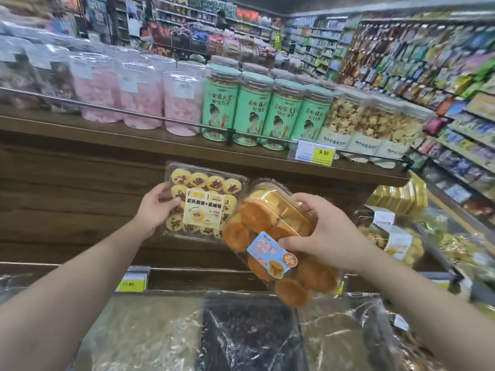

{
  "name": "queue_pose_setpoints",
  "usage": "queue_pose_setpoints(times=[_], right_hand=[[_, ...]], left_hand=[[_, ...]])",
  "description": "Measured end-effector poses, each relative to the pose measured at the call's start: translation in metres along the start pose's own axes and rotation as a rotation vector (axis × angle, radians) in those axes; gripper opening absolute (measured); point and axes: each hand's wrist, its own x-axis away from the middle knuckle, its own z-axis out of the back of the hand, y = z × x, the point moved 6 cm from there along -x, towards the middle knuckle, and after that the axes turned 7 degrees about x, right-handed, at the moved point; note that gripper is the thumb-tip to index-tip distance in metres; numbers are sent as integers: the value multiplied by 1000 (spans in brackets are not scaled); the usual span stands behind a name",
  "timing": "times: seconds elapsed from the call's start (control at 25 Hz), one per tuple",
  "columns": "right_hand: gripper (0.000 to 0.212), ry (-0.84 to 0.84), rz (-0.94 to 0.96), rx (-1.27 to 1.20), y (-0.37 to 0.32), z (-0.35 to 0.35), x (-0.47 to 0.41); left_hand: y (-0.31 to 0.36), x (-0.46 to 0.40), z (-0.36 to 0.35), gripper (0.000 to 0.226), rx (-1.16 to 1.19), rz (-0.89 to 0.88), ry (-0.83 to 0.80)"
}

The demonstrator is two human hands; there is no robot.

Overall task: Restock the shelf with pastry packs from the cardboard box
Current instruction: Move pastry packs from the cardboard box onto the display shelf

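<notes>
My left fingers (pixel 171 200) curl around the left edge of a clear cookie pack (pixel 205 200), thumb on its lid, holding it upright before the wooden shelf (pixel 80 135). My right hand (pixel 318 231) clamps a tilted cake pack (pixel 270 236), thumb on its blue label, fingers over the top. The two packs touch edge to edge, above the bagged goods (pixel 241 336) below.

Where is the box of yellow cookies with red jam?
In the head view, the cookie box is left of centre in the left hand, below the wooden shelf, beside the cake pack.
</notes>
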Motion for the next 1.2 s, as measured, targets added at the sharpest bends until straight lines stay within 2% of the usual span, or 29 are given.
queue_pose_setpoints(times=[0.28, 0.44, 0.52, 0.56, 0.64, 0.68, 0.72, 0.8, 0.84, 0.88, 0.92, 1.0, 1.08, 1.12, 1.2], right_hand=[[80, -18, 47, 58, 3, -3, -5], [90, -14, 45, 87, 7, -4, -7], [92, -11, 46, 95, 8, -3, -7], [93, -12, 50, 100, 9, -3, -6], [93, -19, 54, 115, 10, -1, -5], [94, -28, 48, 116, 11, -1, -5], [95, -41, 40, 113, 12, -1, -5], [98, -66, 44, 122, 11, -2, -6], [100, -80, 54, 133, 11, -2, -6], [101, -96, 64, 144, 12, -1, -5], [101, -114, 68, 155, 14, -1, -3], [101, -113, 47, 229, 25, 0, 2], [113, 30, -65, 333, 47, 3, 9], [126, 123, -192, 310, 63, 3, 16], [150, 241, -467, -4, 104, -10, 32]], left_hand=[[3, 7, -1, 61, -119, -83, 106], [6, 7, 3, 69, -165, -100, 83], [10, 11, 7, 73, -230, -119, 129], [16, 17, 10, 73, -284, -162, 196], [36, 36, 5, 64, -406, -355, 297], [47, 45, -9, 61, -424, -443, 219], [55, 55, -30, 63, -394, -455, 30], [58, 86, -83, 82, -312, -265, -516], [57, 103, -104, 92, -312, -159, -721], [58, 117, -120, 96, -329, -98, -825], [59, 123, -130, 93, -327, -72, -843], [60, 129, -141, 77, -297, -81, -746], [54, 131, -149, 68, -260, -99, -647], [47, 131, -155, 67, -230, -85, -606], [32, 134, -171, 69, -151, -59, -542]])
